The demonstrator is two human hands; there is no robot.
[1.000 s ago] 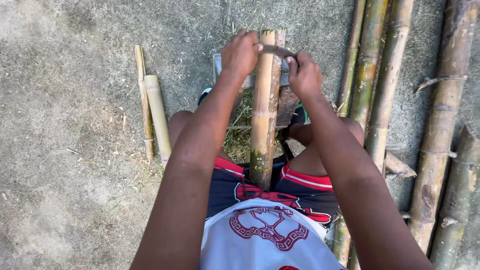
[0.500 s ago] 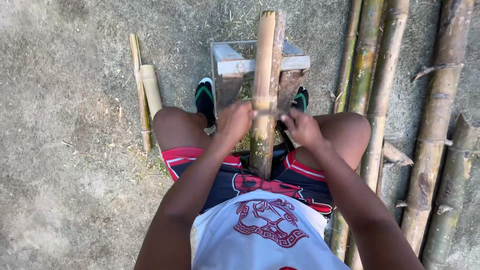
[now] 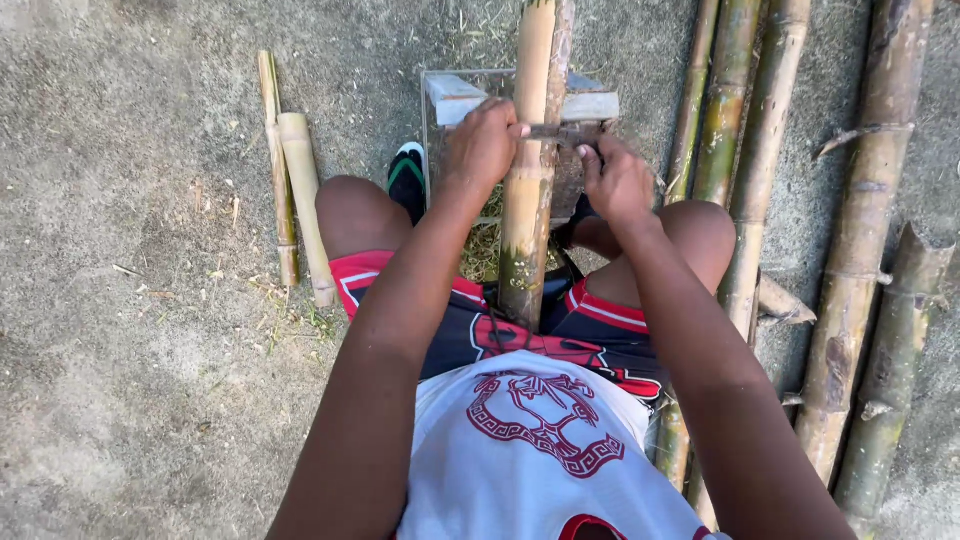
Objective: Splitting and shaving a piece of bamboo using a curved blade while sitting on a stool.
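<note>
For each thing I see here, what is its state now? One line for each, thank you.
Left hand: closed on one end of the blade.
Right hand: closed on the other end.
Blade: lying across the bamboo pole, held at both ends.
Bamboo pole: propped on the wooden stand, between the knees.
Wooden stand: upright on the ground.
Two short bamboo pieces: lying side by side.
Long bamboo poles: lying on the ground.

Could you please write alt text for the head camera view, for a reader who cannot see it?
A seated person holds a metal blade across a bamboo pole with the left hand and right hand; the pole leans on a small wooden stand. Two short bamboo pieces lie left, long poles right.
</note>
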